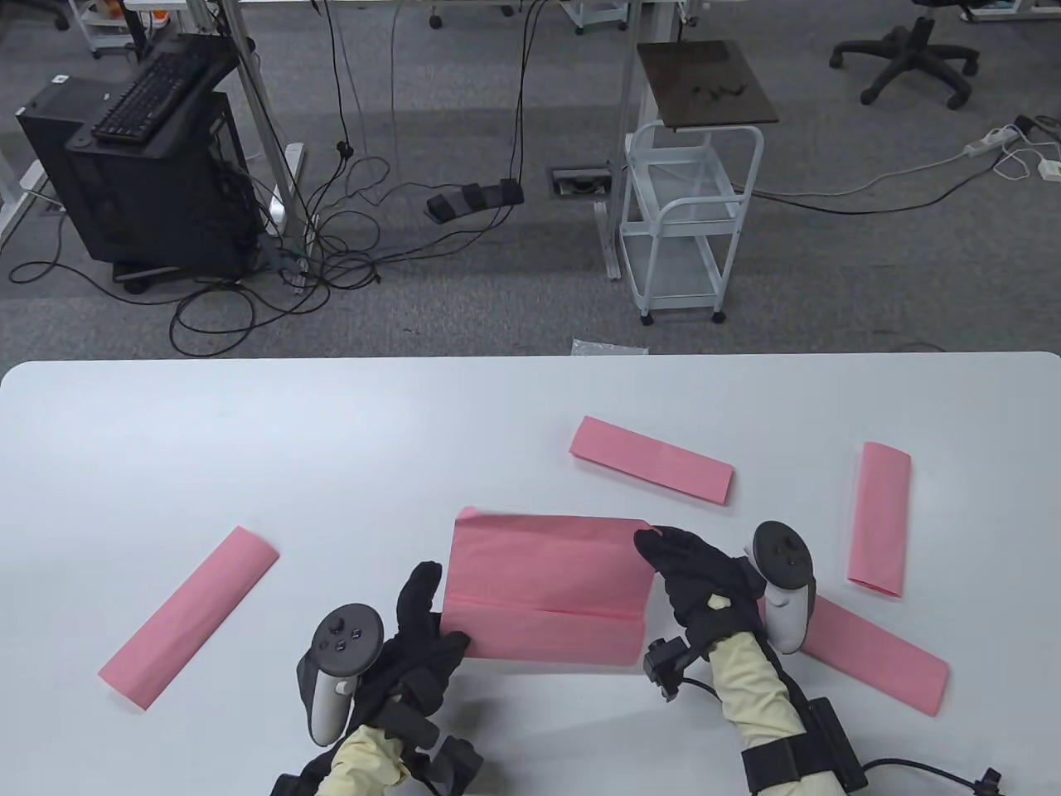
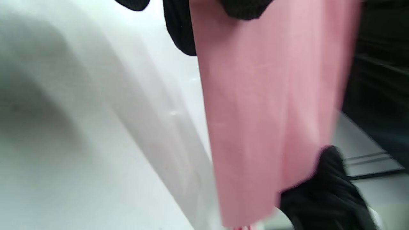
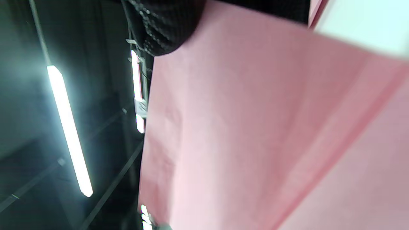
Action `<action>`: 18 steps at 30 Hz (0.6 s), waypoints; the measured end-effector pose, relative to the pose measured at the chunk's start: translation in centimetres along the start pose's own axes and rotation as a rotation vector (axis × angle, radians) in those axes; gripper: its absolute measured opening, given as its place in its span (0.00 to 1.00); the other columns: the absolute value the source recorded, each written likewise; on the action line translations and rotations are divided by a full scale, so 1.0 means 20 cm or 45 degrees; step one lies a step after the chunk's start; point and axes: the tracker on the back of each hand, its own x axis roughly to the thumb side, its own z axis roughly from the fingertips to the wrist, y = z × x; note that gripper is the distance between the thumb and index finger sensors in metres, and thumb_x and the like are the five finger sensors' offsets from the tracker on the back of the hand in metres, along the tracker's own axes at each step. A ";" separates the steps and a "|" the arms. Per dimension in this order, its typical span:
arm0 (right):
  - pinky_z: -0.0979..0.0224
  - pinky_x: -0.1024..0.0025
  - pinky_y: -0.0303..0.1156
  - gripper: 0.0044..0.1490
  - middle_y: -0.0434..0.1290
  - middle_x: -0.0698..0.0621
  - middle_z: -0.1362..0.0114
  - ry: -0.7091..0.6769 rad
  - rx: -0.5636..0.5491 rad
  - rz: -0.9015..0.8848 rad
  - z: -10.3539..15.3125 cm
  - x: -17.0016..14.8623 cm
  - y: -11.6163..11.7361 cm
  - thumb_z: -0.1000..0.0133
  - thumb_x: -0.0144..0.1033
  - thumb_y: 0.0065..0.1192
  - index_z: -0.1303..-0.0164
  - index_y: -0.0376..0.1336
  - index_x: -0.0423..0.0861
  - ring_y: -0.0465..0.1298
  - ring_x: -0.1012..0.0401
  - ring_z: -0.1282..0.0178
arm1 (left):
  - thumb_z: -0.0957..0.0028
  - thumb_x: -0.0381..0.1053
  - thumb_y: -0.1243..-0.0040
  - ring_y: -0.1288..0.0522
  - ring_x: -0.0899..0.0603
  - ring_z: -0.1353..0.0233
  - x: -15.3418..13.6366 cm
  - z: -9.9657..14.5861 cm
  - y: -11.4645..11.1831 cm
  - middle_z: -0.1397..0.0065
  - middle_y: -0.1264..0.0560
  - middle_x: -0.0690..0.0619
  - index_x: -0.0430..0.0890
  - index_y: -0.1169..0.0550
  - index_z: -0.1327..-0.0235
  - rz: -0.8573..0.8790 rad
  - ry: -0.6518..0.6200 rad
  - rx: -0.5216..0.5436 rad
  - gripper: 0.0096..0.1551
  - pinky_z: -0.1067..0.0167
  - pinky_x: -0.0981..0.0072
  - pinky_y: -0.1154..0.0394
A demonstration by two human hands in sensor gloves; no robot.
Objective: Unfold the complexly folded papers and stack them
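A half-opened pink sheet (image 1: 543,580) is held up between both hands near the front middle of the white worktop (image 1: 249,448), its upper panel raised and a folded flap running along its lower edge. The left hand (image 1: 419,634) pinches the sheet's lower left corner, thumb on top of the paper and fingers behind it; the left wrist view shows the same sheet (image 2: 265,121) hanging from those fingertips (image 2: 244,8) over the worktop, with the other glove at its far end. The right hand (image 1: 696,580) grips the sheet's right edge near the top corner, fingers curled over the paper; in the right wrist view the sheet (image 3: 255,134) fills most of the frame under a dark fingertip (image 3: 166,25), blurred. Four folded pink strips lie flat on the worktop: a left strip (image 1: 189,615) set diagonally well apart from the hands, a far strip (image 1: 651,459) beyond the sheet, a right strip (image 1: 880,518) lying nearly lengthwise toward the right edge, and a near strip (image 1: 870,655) just beside the right wrist, partly hidden by the tracker (image 1: 783,584)
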 end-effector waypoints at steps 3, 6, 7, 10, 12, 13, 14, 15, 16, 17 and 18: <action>0.22 0.42 0.51 0.26 0.85 0.47 0.59 0.037 -0.028 0.104 -0.04 0.01 0.00 0.45 0.42 0.63 0.52 0.76 0.35 0.81 0.49 0.47 | 0.41 0.42 0.48 0.28 0.42 0.27 0.00 0.02 -0.01 0.31 0.31 0.56 0.65 0.67 0.28 -0.001 -0.138 0.033 0.50 0.22 0.37 0.45; 0.22 0.42 0.52 0.26 0.84 0.47 0.60 0.097 -0.015 0.038 -0.07 -0.01 -0.01 0.45 0.42 0.63 0.53 0.76 0.35 0.81 0.49 0.48 | 0.42 0.42 0.46 0.28 0.43 0.27 0.00 0.02 -0.01 0.32 0.29 0.56 0.67 0.63 0.27 0.028 -0.144 0.030 0.48 0.22 0.38 0.45; 0.22 0.42 0.52 0.26 0.84 0.47 0.60 0.118 -0.003 0.017 -0.08 -0.03 -0.01 0.45 0.42 0.63 0.53 0.76 0.35 0.81 0.49 0.48 | 0.42 0.42 0.45 0.27 0.43 0.27 -0.01 0.02 -0.01 0.32 0.29 0.58 0.67 0.59 0.26 0.052 -0.146 0.030 0.47 0.22 0.38 0.45; 0.22 0.42 0.51 0.26 0.84 0.47 0.60 0.149 0.004 0.026 -0.08 -0.05 -0.02 0.45 0.42 0.63 0.52 0.76 0.35 0.80 0.49 0.48 | 0.43 0.43 0.43 0.27 0.45 0.26 -0.02 0.02 -0.01 0.32 0.27 0.61 0.64 0.46 0.23 0.099 -0.157 -0.035 0.39 0.22 0.39 0.45; 0.22 0.41 0.51 0.26 0.84 0.47 0.59 0.167 0.014 0.027 -0.09 -0.06 -0.02 0.45 0.42 0.63 0.52 0.76 0.35 0.80 0.48 0.47 | 0.43 0.43 0.42 0.26 0.45 0.27 -0.03 0.01 -0.02 0.32 0.26 0.61 0.62 0.36 0.27 0.126 -0.143 -0.028 0.32 0.22 0.38 0.45; 0.22 0.41 0.51 0.26 0.84 0.46 0.59 0.170 0.019 0.023 -0.09 -0.06 -0.02 0.45 0.42 0.63 0.51 0.76 0.35 0.80 0.48 0.46 | 0.43 0.43 0.42 0.26 0.45 0.27 -0.03 0.01 -0.02 0.32 0.26 0.60 0.62 0.32 0.30 0.117 -0.144 -0.045 0.28 0.22 0.38 0.45; 0.22 0.41 0.50 0.26 0.84 0.46 0.58 0.174 0.038 0.010 -0.09 -0.06 -0.02 0.45 0.42 0.63 0.51 0.75 0.35 0.80 0.48 0.46 | 0.43 0.43 0.42 0.26 0.44 0.27 -0.03 0.01 -0.01 0.32 0.26 0.59 0.62 0.29 0.34 0.104 -0.146 -0.047 0.24 0.22 0.38 0.45; 0.21 0.41 0.49 0.26 0.84 0.45 0.57 0.196 0.073 -0.010 -0.10 -0.06 -0.02 0.45 0.42 0.62 0.50 0.75 0.35 0.79 0.47 0.45 | 0.43 0.43 0.42 0.26 0.43 0.27 -0.03 0.01 -0.01 0.32 0.26 0.58 0.61 0.24 0.39 0.076 -0.147 -0.034 0.20 0.23 0.38 0.44; 0.21 0.41 0.48 0.26 0.84 0.45 0.55 0.211 0.100 -0.022 -0.10 -0.05 -0.03 0.45 0.41 0.62 0.49 0.75 0.35 0.78 0.46 0.43 | 0.42 0.43 0.43 0.26 0.42 0.27 -0.02 0.01 0.00 0.32 0.26 0.56 0.60 0.22 0.43 0.046 -0.148 -0.030 0.17 0.23 0.37 0.44; 0.21 0.40 0.47 0.26 0.82 0.44 0.52 0.237 0.142 -0.035 -0.11 -0.05 -0.03 0.45 0.41 0.62 0.48 0.74 0.35 0.78 0.46 0.42 | 0.42 0.43 0.43 0.27 0.41 0.26 -0.02 0.01 0.01 0.31 0.26 0.55 0.59 0.21 0.44 -0.011 -0.147 -0.043 0.16 0.23 0.36 0.44; 0.21 0.40 0.47 0.26 0.82 0.44 0.51 0.247 0.156 -0.034 -0.11 -0.04 -0.04 0.44 0.41 0.62 0.47 0.74 0.36 0.77 0.46 0.40 | 0.42 0.44 0.44 0.28 0.38 0.25 -0.02 0.01 0.01 0.28 0.28 0.52 0.58 0.21 0.43 -0.045 -0.149 -0.089 0.17 0.24 0.35 0.45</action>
